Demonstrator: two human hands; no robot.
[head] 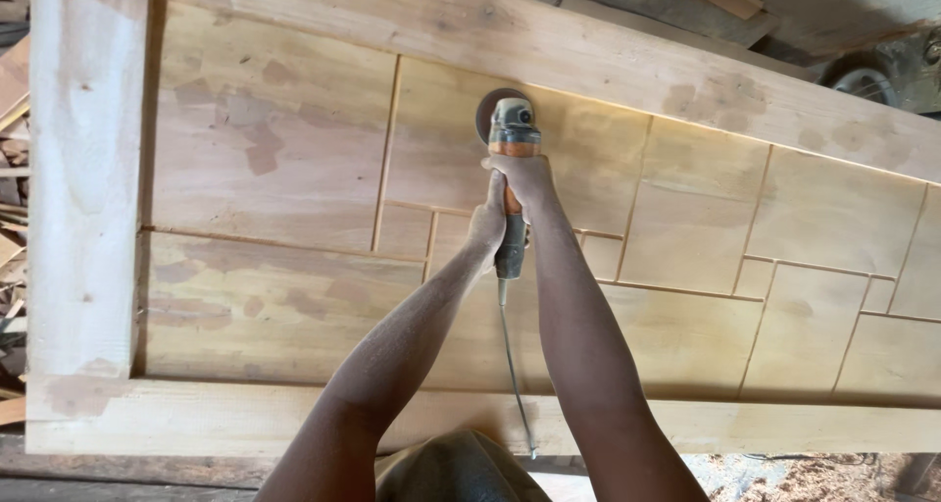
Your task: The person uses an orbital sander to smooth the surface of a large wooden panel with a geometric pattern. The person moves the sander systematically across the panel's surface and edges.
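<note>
While gripped: hands (pixel 510 193), grinder (pixel 513 134), door (pixel 274 169).

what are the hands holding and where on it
An angle grinder: right hand grips the body behind the head, left hand around the rear handle.

No packages, labels, signs or screens show anywhere in view.

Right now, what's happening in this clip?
A person is working a handheld power sander over a large wooden door panel lying flat. The right hand grips the tool's body near the head; the left hand holds the handle further back. The round disc sits on the recessed panel near its upper rail, beside a carved groove. The cord trails back toward the person. Wood shavings lie on the floor.
</note>
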